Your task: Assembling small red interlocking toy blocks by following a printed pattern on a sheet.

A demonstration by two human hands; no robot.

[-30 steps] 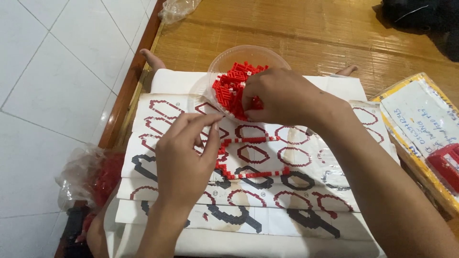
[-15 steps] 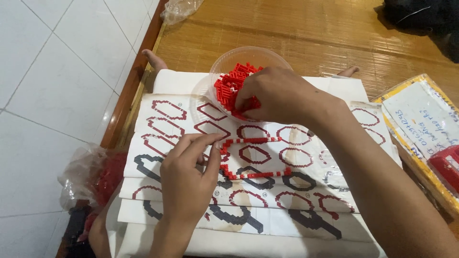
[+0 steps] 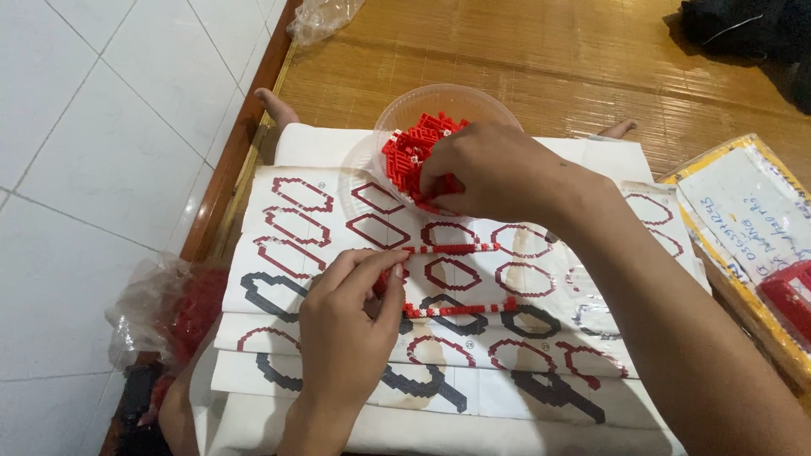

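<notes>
A white printed sheet [image 3: 279, 253] with red and black oval outlines lies across my lap. Rows of small red bricks [image 3: 460, 309] stand on it, one along an upper line and one lower. My left hand [image 3: 351, 325] rests on the sheet, fingertips pinched at the left end of the red brick frame. My right hand [image 3: 498, 173] reaches into a clear plastic bowl [image 3: 397, 114] full of loose red bricks [image 3: 405, 152], fingers curled down among them. Whether a brick sits in those fingers is hidden.
A clear bag of red pieces [image 3: 173, 308] lies at the left by the wooden edge. A yellow-bordered packet [image 3: 743, 211] lies at the right. Woven mat [image 3: 524, 51] stretches behind the bowl, white floor tiles [image 3: 93, 127] at left, a dark bundle [image 3: 748, 29] at top right.
My left hand has slid down and toward me, from the upper ovals to the left end of the brick rows. My right hand stays in the bowl.
</notes>
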